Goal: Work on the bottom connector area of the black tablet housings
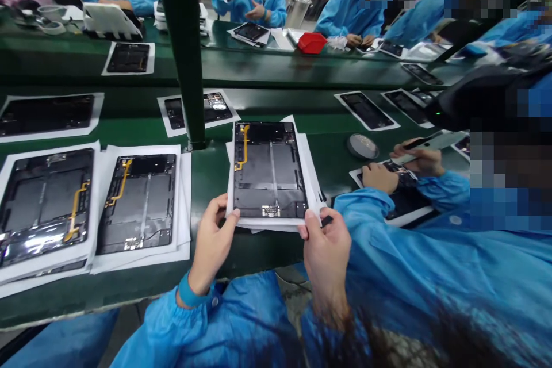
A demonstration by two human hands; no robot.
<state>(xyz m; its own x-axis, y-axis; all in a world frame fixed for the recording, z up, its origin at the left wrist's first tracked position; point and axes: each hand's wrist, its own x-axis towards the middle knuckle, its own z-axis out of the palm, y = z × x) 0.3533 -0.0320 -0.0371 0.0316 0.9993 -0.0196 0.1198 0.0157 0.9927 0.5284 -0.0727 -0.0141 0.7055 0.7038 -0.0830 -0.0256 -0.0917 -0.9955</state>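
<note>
Between my hands is an opened tablet, its dark inside facing up, with an orange flex cable along its left side. It rests on white paper sheets. My left hand pinches the near left corner, thumb on top. At the near right corner my right hand grips the tablet and paper with its thumb. A small black item, too hidden to name, shows at the right hand's fingers. Left of my hands lies a similar opened tablet on white paper, and beyond it another opened tablet.
A dark green post rises from the green bench ahead. On the right, a co-worker's hands work over another tablet beside a small round dish. More tablets on paper lie on the belt behind, and a red bin stands farther back.
</note>
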